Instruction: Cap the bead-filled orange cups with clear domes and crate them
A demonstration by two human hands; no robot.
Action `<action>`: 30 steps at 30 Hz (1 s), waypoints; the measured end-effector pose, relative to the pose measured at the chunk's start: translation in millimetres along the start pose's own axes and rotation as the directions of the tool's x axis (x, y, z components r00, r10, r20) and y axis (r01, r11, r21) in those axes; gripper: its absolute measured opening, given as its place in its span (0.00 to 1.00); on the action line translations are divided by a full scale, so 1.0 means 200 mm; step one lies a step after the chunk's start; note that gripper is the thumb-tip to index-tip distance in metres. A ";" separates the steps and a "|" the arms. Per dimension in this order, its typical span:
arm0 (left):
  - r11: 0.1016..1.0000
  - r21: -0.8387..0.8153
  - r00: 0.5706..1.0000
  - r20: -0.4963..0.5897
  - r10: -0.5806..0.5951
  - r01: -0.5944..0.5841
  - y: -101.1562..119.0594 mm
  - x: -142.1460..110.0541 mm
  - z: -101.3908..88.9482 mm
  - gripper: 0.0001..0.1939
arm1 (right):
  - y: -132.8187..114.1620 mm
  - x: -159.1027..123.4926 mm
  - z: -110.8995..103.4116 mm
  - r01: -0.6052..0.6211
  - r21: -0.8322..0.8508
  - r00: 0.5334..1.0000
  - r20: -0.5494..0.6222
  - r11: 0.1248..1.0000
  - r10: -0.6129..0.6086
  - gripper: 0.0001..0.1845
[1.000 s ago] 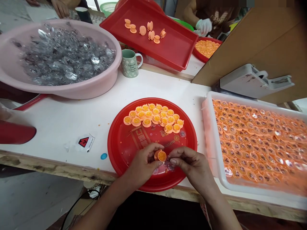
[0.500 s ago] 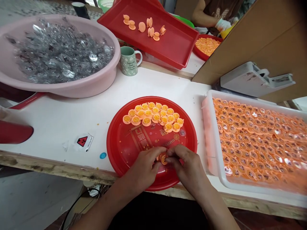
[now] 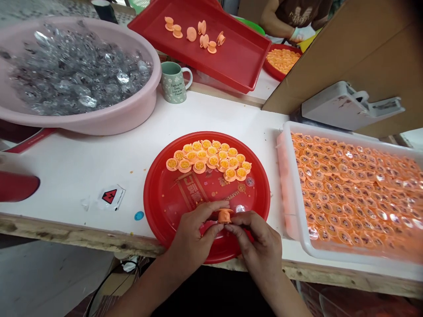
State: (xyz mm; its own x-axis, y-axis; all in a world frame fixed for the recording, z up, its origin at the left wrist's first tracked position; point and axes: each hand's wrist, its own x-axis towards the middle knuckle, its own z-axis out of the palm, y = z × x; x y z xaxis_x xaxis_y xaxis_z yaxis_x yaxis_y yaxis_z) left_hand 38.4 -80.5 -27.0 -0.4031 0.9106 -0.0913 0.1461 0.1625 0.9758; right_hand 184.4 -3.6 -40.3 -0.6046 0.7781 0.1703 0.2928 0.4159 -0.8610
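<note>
Over the near part of the round red tray, my left hand pinches a small orange toy teacup between thumb and fingers. The cup is turned over, its saucer side up. Closed fingertips of my right hand press on the cup's lower right side; whether they hold a smaller piece too is hidden. Just beyond those fingers lies a shiny clear disc. Several orange toy teacups with yellow bits inside stand grouped along the tray's far half. Another clear disc lies at the tray's right.
A pink basin of clear plastic pieces stands left, beside a green mug. At right, a white bin holds many lidded orange cups. Behind are a tilted red tray, a tape dispenser and a co-worker's gloved hand.
The teacup has been turned over in my fingers, from its open top showing to its saucer side up. A clear disc now shows beyond my right hand. The view has shifted slightly.
</note>
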 end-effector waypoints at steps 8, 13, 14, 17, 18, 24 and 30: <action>0.986 0.045 0.986 -0.036 0.165 -0.163 0.06 -0.01 0.01 0.17 | -0.06 -0.01 -0.03 0.094 0.018 0.995 -0.046 0.995 -0.093 0.10; 0.974 0.074 0.971 -0.093 0.221 -0.214 0.03 -0.02 0.04 0.16 | -0.05 -0.02 -0.01 0.009 0.028 0.995 -0.097 1.000 -0.006 0.09; 0.972 0.082 0.968 -0.099 0.229 -0.222 0.03 -0.02 0.05 0.16 | -0.05 -0.02 -0.01 0.010 0.021 0.995 -0.095 1.000 -0.008 0.09; 0.972 0.113 0.972 -0.087 0.218 -0.208 0.04 -0.02 0.04 0.15 | -0.05 -0.02 0.00 -0.018 0.004 0.995 -0.096 1.000 0.018 0.08; 0.973 0.121 0.975 -0.079 0.207 -0.197 0.04 -0.02 0.04 0.15 | -0.05 -0.02 0.00 -0.034 -0.001 0.996 -0.087 0.999 0.033 0.10; 0.984 0.108 0.984 -0.087 0.153 -0.144 0.02 -0.03 0.09 0.14 | -0.04 -0.03 0.04 -0.054 -0.009 0.994 -0.099 0.999 0.053 0.09; 0.987 0.148 0.998 0.042 0.056 -0.062 -0.03 0.00 0.05 0.20 | 0.00 -0.02 0.06 -0.341 0.277 0.938 0.034 0.899 0.345 0.08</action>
State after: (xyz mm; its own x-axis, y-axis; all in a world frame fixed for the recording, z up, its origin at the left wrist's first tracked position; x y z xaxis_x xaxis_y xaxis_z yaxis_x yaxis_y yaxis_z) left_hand 46.9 -77.8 -34.3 -0.3560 0.9334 -0.0446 0.3024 0.1602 0.9396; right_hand 177.9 -12.4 -45.8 -0.4910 0.8575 -0.1536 0.2638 -0.0216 -0.9643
